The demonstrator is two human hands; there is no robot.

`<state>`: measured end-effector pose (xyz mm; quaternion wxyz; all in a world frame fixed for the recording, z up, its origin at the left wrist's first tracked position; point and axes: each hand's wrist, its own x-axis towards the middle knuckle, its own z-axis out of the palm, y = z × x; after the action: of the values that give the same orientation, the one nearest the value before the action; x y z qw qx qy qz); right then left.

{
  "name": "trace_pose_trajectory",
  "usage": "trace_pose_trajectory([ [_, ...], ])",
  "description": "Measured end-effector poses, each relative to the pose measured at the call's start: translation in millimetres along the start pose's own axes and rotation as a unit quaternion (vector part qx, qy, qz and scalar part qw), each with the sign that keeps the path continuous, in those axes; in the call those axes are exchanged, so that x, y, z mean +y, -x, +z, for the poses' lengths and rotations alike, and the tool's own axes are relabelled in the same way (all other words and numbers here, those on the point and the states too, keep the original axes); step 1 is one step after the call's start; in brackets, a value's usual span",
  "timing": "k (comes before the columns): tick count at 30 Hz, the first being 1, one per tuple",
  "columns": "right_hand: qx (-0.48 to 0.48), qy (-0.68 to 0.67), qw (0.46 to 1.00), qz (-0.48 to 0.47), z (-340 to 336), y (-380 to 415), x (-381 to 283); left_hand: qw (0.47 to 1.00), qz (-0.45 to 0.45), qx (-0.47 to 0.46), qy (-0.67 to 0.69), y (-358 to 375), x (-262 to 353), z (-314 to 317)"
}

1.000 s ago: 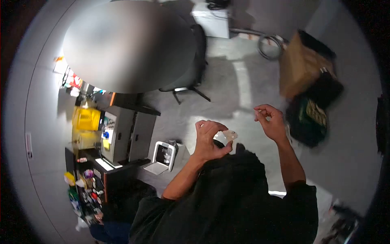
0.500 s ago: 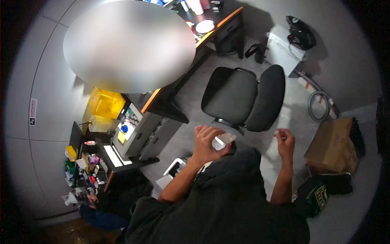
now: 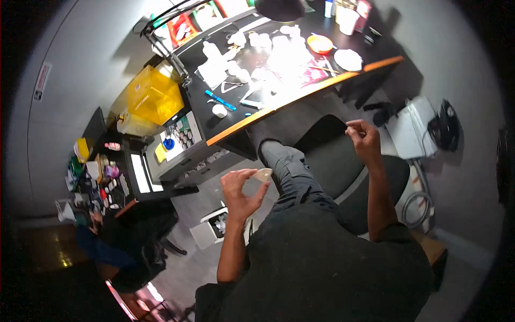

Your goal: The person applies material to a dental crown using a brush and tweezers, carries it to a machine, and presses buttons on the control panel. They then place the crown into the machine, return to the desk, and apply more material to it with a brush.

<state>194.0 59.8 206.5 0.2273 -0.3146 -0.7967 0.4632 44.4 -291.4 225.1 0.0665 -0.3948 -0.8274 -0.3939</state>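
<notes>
My left hand [image 3: 241,193] is raised in front of my body, thumb and fingers closed on a small pale, translucent piece [image 3: 263,175] held at the fingertips. To the right, my right hand [image 3: 366,140] is up beside the black chair [image 3: 332,155], its fingers bent together in a pinch; whatever they hold, if anything, is too small to name. Neither hand touches the brightly lit black desk [image 3: 214,126] ahead. On it are a blue pen [image 3: 220,100], a small white jar [image 3: 219,111] and an orange bowl [image 3: 320,44].
A desk lamp [image 3: 279,8] overhangs the desk. Left of it are a yellow box [image 3: 154,96] and a cluttered side desk [image 3: 129,206], with another person's blue sleeve [image 3: 102,249] nearby. An open white bin [image 3: 205,234] stands on the floor; a white case [image 3: 416,129] is at right.
The view has swung toward the desk, and my leg now shows by the chair. My left hand still holds the pale piece; my right hand appears higher, over the chair.
</notes>
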Motion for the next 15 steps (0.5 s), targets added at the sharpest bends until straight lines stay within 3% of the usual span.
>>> trace_pose_trajectory([
  [6, -0.086, 0.019, 0.995, -0.036, 98, -175, -3, 0.988, -0.132, 0.070, -0.036, -64, -67, 19],
  [8, -0.095, -0.022, 0.985, -0.142, 136, -234, 12, 0.984, -0.157, 0.077, -0.034, -101, -94, 41],
  [9, -0.139, -0.003, 0.985, -0.103, 150, -264, 25, 0.984, -0.152, 0.087, -0.033, -125, -110, 57],
  [11, -0.171, 0.077, 0.974, -0.126, 170, -307, 11, 0.983, -0.157, 0.096, -0.024, -168, -141, 92],
  [15, -0.252, 0.173, 0.938, -0.166, 174, -352, 17, 0.986, -0.165, 0.008, 0.007, -223, -187, 167],
])
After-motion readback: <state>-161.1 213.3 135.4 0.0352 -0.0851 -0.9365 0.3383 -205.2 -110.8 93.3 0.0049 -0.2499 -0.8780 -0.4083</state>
